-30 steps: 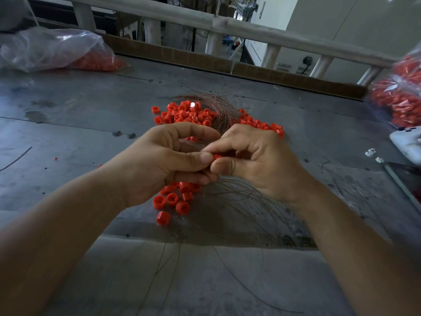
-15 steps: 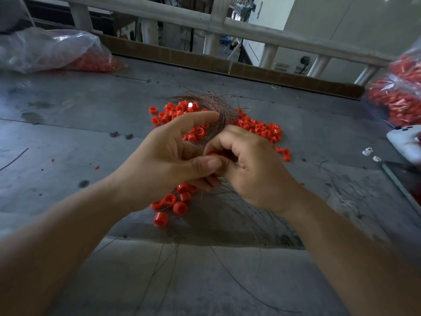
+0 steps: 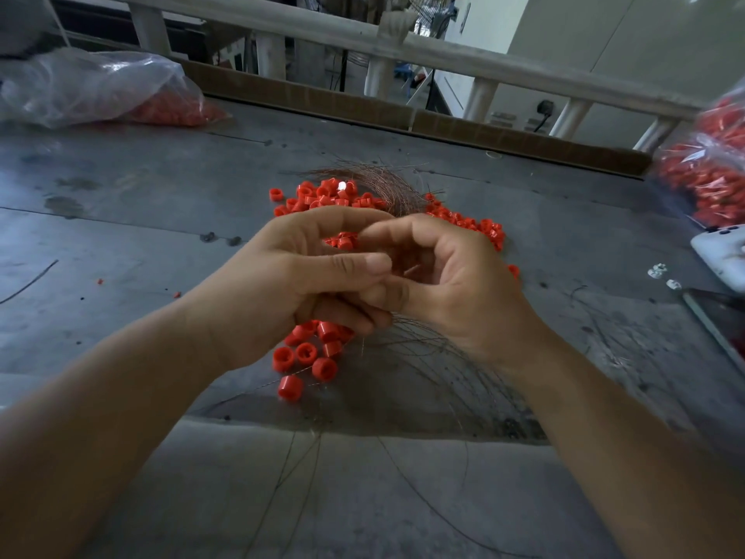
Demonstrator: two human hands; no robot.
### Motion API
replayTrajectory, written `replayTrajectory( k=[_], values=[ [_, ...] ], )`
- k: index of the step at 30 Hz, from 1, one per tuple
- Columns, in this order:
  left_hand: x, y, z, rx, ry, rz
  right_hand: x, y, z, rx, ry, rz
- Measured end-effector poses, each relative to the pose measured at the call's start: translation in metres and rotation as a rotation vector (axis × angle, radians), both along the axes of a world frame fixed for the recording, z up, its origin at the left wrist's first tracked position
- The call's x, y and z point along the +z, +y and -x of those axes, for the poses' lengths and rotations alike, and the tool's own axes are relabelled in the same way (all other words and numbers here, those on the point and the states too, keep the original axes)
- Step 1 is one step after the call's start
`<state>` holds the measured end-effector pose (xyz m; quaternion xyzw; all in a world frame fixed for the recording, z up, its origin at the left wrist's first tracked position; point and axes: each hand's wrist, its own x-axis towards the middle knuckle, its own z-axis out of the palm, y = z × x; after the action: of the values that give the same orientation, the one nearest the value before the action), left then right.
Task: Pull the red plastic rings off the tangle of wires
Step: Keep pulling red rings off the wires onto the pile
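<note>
Grey table [image 3: 121, 236] bore loose rings [image 3: 306, 353]. Fingers curled, left hand [image 3: 290, 292] and right hand [image 3: 463, 284] pinched wires [image 3: 423, 357]. Next, a ring likely needed sliding free.

On the table [image 3: 133, 203], the left hand [image 3: 282, 292] and right hand [image 3: 455, 284] are held together at the centre, and the tangle of wires [image 3: 427, 353], gripped by the left hand, is spread beneath them from 12 to 5 o'clock. A far heap of rings [image 3: 322, 195] is found at 12 o'clock and a near heap of rings [image 3: 310, 353] at 7 o'clock, just under the left hand. One bag [image 3: 92, 90] is set at 10 o'clock, another bag [image 3: 709, 175] at 2 o'clock, with a railing [image 3: 443, 54] behind the table.
</note>
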<state>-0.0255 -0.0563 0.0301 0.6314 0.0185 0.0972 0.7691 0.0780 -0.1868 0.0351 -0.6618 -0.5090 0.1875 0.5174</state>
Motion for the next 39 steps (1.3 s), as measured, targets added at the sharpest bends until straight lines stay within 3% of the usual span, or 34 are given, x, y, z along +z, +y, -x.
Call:
replayTrajectory(
  k=[6,13,16,19,23,24,31,39],
  values=[
    [0.005,0.009,-0.002,0.078,-0.110,0.249,0.000,0.002,-0.003,0.176,0.458,0.059],
    [0.007,0.016,0.000,0.105,-0.179,0.317,0.007,-0.003,-0.011,0.111,0.453,0.012],
    [0.008,0.019,0.000,0.198,-0.192,0.245,0.014,-0.009,-0.021,0.053,0.369,0.027],
    [0.002,0.013,-0.002,0.319,-0.094,0.022,0.016,-0.015,-0.029,-0.069,0.091,0.113],
    [-0.011,0.013,-0.006,0.506,0.053,-0.641,0.011,-0.015,-0.036,-0.176,-0.200,0.304],
    [-0.013,0.014,-0.007,0.513,0.064,-0.728,0.010,-0.015,-0.037,-0.173,-0.236,0.338],
    [-0.015,0.011,-0.007,0.391,0.161,-0.934,0.007,-0.015,-0.037,-0.134,-0.390,0.520],
    [-0.014,0.010,-0.007,0.416,0.167,-0.844,0.005,-0.014,-0.037,-0.101,-0.481,0.579]
  ],
)
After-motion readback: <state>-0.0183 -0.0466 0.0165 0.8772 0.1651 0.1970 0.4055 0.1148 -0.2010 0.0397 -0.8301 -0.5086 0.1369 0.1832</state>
